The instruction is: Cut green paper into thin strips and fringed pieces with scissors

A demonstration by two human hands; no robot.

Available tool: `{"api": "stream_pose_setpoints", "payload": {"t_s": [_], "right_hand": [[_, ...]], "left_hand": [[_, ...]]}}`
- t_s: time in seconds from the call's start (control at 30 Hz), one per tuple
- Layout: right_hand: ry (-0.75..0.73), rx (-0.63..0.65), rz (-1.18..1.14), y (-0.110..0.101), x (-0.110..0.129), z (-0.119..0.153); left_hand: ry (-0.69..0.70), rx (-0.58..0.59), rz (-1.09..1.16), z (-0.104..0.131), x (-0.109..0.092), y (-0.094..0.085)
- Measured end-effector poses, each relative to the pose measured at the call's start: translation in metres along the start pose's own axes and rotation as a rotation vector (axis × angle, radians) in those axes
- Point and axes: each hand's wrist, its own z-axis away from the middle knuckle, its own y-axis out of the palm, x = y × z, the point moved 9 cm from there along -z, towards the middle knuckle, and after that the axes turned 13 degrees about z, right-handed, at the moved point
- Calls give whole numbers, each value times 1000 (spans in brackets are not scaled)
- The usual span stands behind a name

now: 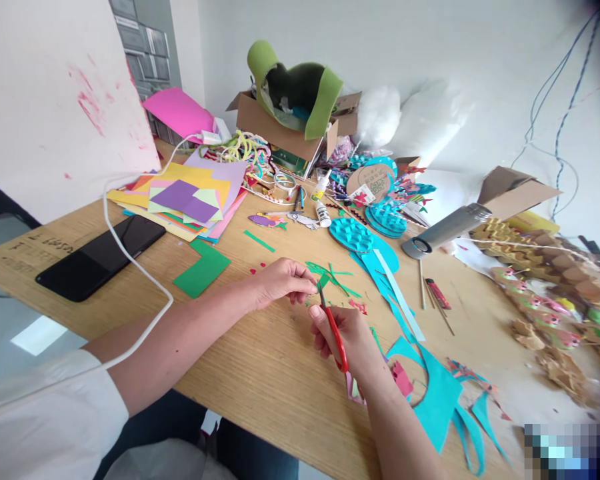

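Head view: On my remote feed I log two bare hands working above a wooden table (240,363).
Left hand (291,280): Thumb and fingertips pinched together on a small green piece (323,282), near the middle of the table.
Right hand (350,332): Fingers clamped on red-handled scissors (337,337), blades pointing away from the wearer, tips at the green piece. I cannot tell whether the blades are apart or together.
Green strips (351,291): Thin, loosely crossed, lying just beyond the held piece; a single strip (259,241) lies apart, farther left.
Green sheet (200,270): Flat, corner cut out, left of the left hand.
Left side: I note a black phone (100,260), a white cable (153,283) crossing in front of it, and a stack of coloured paper (213,170) behind.
Far side: A small white bottle (323,215) stands near textured blue ovals (351,235); farther back, a cardboard box (280,128) bears curled green foam (325,100).
Right side: A metal flask (443,231), a red-cased tool (439,294), and blue offcuts (437,397) beside the right forearm.
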Motion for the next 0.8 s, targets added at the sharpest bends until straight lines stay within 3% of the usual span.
{"api": "stream_pose_setpoints", "payload": {"t_s": [0.8], "right_hand": [[-7,6,9,0,0,0]], "left_hand": [[14,3,-30,-1,-1,1]]}}
